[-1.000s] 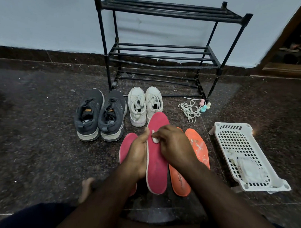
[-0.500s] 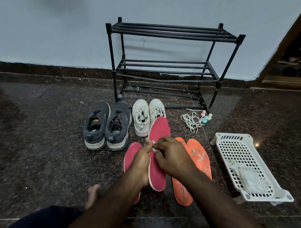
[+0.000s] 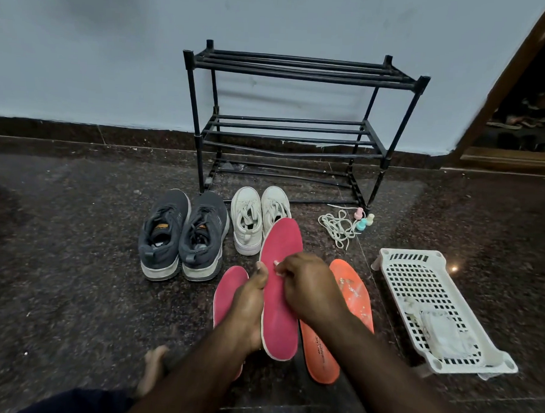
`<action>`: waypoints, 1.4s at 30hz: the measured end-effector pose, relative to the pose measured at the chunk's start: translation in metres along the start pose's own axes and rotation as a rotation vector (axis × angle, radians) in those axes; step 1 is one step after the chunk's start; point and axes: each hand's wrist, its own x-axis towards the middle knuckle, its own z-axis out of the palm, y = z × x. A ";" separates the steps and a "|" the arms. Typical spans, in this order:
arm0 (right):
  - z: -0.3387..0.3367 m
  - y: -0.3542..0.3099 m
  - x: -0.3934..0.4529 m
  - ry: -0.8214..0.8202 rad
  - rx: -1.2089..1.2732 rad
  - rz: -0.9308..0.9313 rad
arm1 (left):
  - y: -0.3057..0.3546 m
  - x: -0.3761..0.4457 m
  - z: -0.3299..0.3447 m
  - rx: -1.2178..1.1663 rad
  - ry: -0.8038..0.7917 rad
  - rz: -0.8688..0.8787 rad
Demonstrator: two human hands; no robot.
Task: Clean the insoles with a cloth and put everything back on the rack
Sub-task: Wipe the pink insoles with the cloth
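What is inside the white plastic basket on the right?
The white basket holds a pale crumpled cloth lying toward its near end. The far half shows bare slotted bottom. Whether anything lies beneath the cloth is hidden.

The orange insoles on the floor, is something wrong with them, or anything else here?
The upper orange insole is smeared with whitish marks, so it looks dirty. A loose shoelace lies tangled on the floor by the rack, whose shelves hold nothing. The white basket sits tilted on the floor.
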 end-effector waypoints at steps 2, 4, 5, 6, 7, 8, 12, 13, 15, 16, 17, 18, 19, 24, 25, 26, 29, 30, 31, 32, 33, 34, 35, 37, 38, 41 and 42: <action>0.004 -0.009 -0.007 -0.053 0.032 -0.056 | 0.001 0.005 -0.004 -0.006 0.030 0.023; 0.006 -0.012 -0.010 -0.059 0.085 -0.071 | 0.003 0.011 -0.007 -0.013 0.048 0.036; 0.006 -0.011 -0.010 -0.044 0.100 -0.066 | 0.003 0.011 -0.007 -0.018 0.052 0.036; 0.006 -0.008 -0.008 -0.019 0.096 -0.060 | 0.003 0.010 -0.007 -0.019 0.049 0.035; 0.005 -0.005 -0.006 0.015 0.071 -0.057 | 0.002 0.010 -0.007 -0.015 0.037 0.029; 0.003 -0.002 -0.004 0.046 0.040 -0.050 | 0.002 0.007 -0.006 -0.008 0.022 0.020; 0.003 0.002 0.000 0.056 0.005 0.001 | 0.003 0.004 -0.004 0.004 0.032 0.015; 0.005 -0.001 -0.004 0.028 0.028 -0.014 | 0.005 0.005 -0.004 -0.002 0.043 0.030; 0.008 -0.009 -0.013 -0.049 0.092 -0.060 | 0.009 0.003 -0.003 0.009 0.077 0.057; 0.007 -0.014 -0.016 -0.084 0.122 -0.079 | 0.011 0.002 -0.001 0.013 0.088 0.067; 0.004 -0.015 -0.017 -0.100 0.152 -0.078 | 0.013 0.002 -0.002 0.013 0.086 0.072; -0.001 -0.017 -0.016 -0.086 0.195 -0.060 | 0.015 0.001 0.000 0.010 0.071 0.065; -0.008 -0.015 -0.013 -0.048 0.276 -0.005 | 0.016 -0.001 0.001 0.014 0.054 0.058; -0.050 0.002 0.002 0.129 0.859 0.290 | 0.023 -0.009 0.006 -0.029 -0.042 0.072; -0.055 0.004 0.002 0.122 0.916 0.298 | 0.024 -0.010 0.006 -0.028 -0.045 0.071; -0.058 0.004 0.001 0.101 0.951 0.303 | 0.024 -0.012 0.009 -0.028 -0.052 0.057; -0.056 0.006 0.001 0.087 1.039 0.324 | 0.023 -0.013 0.010 -0.019 -0.060 0.018; -0.055 0.007 0.003 0.096 1.035 0.321 | 0.024 -0.014 0.011 -0.014 -0.062 0.015; -0.053 0.007 0.004 0.103 0.999 0.301 | 0.024 -0.014 0.010 -0.007 -0.072 0.019; -0.050 0.008 0.005 0.112 0.889 0.262 | 0.024 -0.015 0.010 0.004 -0.078 0.018; -0.045 0.009 0.005 0.107 0.770 0.219 | 0.024 -0.014 0.009 0.017 -0.083 0.019; -0.040 0.008 0.004 0.096 0.667 0.201 | 0.023 -0.014 0.010 0.023 -0.091 0.015; -0.035 0.005 0.004 0.088 0.615 0.204 | 0.020 -0.012 0.010 0.028 -0.098 0.008; -0.027 0.001 0.004 0.118 0.504 0.171 | 0.016 -0.008 0.010 0.046 -0.098 -0.018; -0.024 0.001 0.006 0.165 0.401 0.118 | 0.014 -0.007 0.010 0.063 -0.100 -0.034; -0.018 0.008 0.018 0.276 0.142 -0.013 | 0.006 -0.004 0.007 0.119 -0.089 -0.085; -0.016 0.008 0.019 0.277 0.105 -0.022 | 0.004 -0.006 0.010 0.136 -0.079 -0.095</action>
